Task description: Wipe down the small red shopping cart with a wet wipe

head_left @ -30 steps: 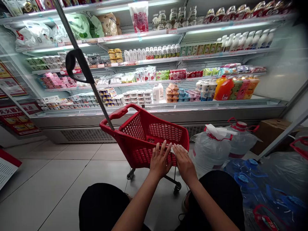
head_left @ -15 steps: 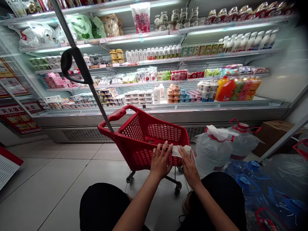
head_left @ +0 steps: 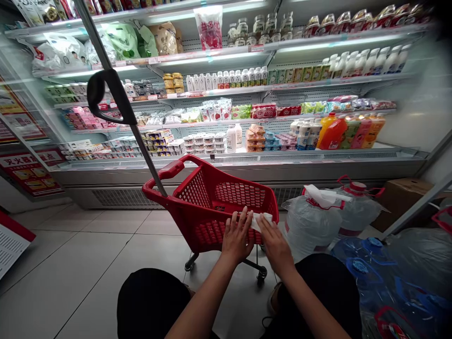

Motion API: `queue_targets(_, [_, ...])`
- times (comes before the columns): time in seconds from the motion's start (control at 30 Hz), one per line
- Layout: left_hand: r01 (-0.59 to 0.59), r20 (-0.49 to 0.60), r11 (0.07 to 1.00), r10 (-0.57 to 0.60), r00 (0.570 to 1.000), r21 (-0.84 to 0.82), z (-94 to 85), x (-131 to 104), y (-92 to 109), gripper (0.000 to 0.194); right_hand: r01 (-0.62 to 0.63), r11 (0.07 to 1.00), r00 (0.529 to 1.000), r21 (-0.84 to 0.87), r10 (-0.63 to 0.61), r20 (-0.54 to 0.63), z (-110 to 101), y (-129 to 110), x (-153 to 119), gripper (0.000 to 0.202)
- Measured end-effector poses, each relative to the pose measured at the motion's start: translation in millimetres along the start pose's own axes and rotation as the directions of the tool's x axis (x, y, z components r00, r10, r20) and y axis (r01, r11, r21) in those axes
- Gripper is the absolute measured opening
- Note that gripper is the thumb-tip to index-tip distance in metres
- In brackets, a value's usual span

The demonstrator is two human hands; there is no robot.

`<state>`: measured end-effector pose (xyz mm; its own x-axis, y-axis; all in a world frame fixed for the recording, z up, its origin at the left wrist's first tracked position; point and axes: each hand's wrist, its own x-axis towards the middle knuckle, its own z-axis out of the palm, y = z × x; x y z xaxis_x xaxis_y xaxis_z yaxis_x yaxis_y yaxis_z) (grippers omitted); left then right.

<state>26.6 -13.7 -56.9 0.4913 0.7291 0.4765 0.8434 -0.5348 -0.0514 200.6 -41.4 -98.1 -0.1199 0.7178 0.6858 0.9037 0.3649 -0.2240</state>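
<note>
A small red plastic shopping cart (head_left: 192,223) stands in front of me, its side turned toward my knees. My left hand (head_left: 236,238) rests on the upper side of its basket, fingers stretched out and slightly spread, with nothing in them. Just to the right, my right hand (head_left: 276,245) presses a folded white wipe (head_left: 254,224) against the basket's top rim. Its fingers lie close together over the wipe and hide part of it. The two hands are near each other, the wipe's left end close to my left fingers.
Behind the cart runs a lit refrigerated shelf (head_left: 247,160) of bottles, cups and bags. Clear water jugs (head_left: 310,226) and blue-capped ones (head_left: 367,268) crowd the right, beside a cardboard box (head_left: 402,200). A metal pole with a black handle (head_left: 118,96) crosses the left.
My right hand has slid a little to the left along the basket rim with the wipe, closer to my left hand. The left hand stays in nearly the same spot.
</note>
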Motion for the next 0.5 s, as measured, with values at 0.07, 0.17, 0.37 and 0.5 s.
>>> queue_targets(0.07, [0.001, 0.001, 1.0, -0.001, 1.0, -0.001, 0.3, 0.6, -2.4, 0.094, 0.067, 0.998, 0.998, -0.006, -0.067, 0.007, 3.9, -11.6, 5.4, 0.07])
queue_targets(0.17, [-0.017, 0.005, 1.0, 0.017, 1.0, 0.004, -2.0, 0.2, -6.6, 0.096, 0.103, 0.995, 0.995, -0.006, -0.103, 0.013, 1.2, -5.4, 6.6, 0.075])
queue_targets(0.37, [-0.023, 0.011, 1.0, 0.023, 1.0, -0.007, -4.3, -0.2, -5.9, 0.098, -0.09, 0.996, 0.995, -0.012, 0.09, -0.05, -10.1, 52.8, -8.0, 0.064])
queue_targets(0.5, [-0.016, -0.01, 1.0, 0.016, 1.0, 0.015, -0.4, 1.5, -0.1, 0.102, -0.066, 0.998, 0.998, -0.011, 0.066, -0.021, -1.3, 37.2, 1.6, 0.063])
